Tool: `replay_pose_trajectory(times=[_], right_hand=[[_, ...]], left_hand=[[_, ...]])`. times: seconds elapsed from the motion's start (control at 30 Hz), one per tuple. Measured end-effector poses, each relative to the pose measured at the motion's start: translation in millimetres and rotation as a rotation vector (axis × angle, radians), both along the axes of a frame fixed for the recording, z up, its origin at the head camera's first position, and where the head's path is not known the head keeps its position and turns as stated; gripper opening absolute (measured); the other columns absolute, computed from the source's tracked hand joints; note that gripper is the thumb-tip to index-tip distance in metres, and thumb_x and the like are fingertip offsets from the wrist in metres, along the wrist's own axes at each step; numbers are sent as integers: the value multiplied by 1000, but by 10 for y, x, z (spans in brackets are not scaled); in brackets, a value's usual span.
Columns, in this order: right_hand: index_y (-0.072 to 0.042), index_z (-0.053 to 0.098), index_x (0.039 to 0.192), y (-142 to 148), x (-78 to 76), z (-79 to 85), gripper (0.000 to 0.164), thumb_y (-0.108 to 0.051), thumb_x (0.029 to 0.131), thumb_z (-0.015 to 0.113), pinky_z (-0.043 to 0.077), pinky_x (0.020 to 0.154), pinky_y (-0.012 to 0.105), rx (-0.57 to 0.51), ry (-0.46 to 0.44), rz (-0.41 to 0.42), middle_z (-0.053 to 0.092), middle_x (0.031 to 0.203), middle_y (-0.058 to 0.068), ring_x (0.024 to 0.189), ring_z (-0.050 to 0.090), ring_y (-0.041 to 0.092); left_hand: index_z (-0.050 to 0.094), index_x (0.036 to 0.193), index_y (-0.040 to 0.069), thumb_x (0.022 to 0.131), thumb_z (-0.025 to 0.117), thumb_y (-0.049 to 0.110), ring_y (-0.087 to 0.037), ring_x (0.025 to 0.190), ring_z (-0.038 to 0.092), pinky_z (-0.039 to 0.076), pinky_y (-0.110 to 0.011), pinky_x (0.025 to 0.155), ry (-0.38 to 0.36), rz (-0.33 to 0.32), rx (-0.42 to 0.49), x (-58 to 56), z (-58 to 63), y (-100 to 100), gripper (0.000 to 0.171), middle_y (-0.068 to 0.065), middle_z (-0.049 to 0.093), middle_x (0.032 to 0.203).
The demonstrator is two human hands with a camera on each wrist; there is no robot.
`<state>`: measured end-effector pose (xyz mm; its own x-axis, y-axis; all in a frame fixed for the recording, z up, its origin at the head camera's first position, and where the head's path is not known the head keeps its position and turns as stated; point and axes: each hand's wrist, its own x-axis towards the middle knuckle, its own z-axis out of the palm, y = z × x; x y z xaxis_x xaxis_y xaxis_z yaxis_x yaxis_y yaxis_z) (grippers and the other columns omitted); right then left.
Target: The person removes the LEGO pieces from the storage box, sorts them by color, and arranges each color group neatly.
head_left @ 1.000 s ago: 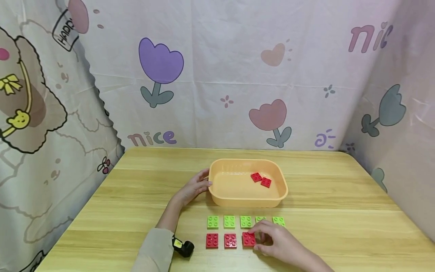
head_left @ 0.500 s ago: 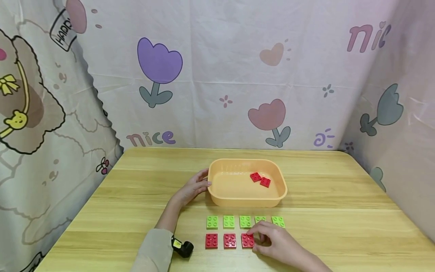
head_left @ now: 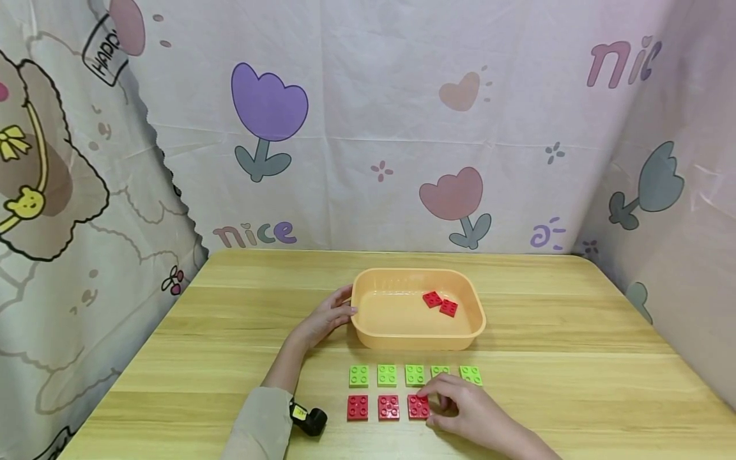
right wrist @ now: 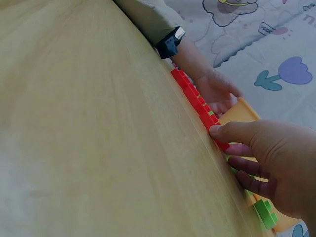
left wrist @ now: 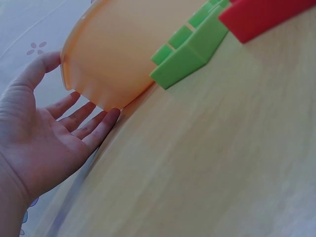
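My right hand (head_left: 468, 409) pinches a red toy building brick (head_left: 418, 407) between thumb and fingers at the right end of the red row. Two more red bricks, a left one (head_left: 358, 407) and a middle one (head_left: 388, 407), lie beside it on the table. Behind them runs a row of several green bricks (head_left: 387, 375), one partly covered by the right hand. At the left end of the orange plastic tub (head_left: 368, 342) is my left hand (left wrist: 49, 128), its thumb at the rim and its extended fingers against the outer wall. Two red bricks (head_left: 432, 299) lie inside the tub.
A wooden table (head_left: 575, 358) carries everything. Printed cloth (head_left: 356, 96) hangs behind it and along both sides. On the left wrist sits a black strapped camera (head_left: 310, 420).
Both hands hold the same places, the right on the red brick and the left at the tub. Only the head view has shifted very slightly.
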<state>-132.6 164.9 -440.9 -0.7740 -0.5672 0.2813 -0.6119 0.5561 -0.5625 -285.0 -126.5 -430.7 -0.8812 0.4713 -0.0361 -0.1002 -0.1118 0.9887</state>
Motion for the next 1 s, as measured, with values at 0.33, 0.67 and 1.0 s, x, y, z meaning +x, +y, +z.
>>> replay_pose_trajectory(times=[0.33,0.67,1.0], right_hand=[[-21,64,107,2,10,-9,32,-23,77,74,42,56,16,9,20,-14,51,90,-16,71,44,1],[-17,63,109,19,11,48,32,-17,78,72,46,55,17,-51,-19,12,53,90,-12,69,47,2],[-7,62,107,64,-54,291,28,-10,80,69,50,58,23,-209,-78,63,60,99,6,71,54,5]], left_hand=[[20,144,2,86,54,4,-34,128,32,35,-38,99,3,-5,4,0,-1,-1,67,-20,19,147],[20,144,3,87,52,3,-34,128,31,34,-39,100,2,-10,0,-25,-31,-1,65,-20,19,147],[20,144,2,87,51,3,-33,130,28,33,-40,101,0,-13,2,-34,-44,0,65,-20,20,147]])
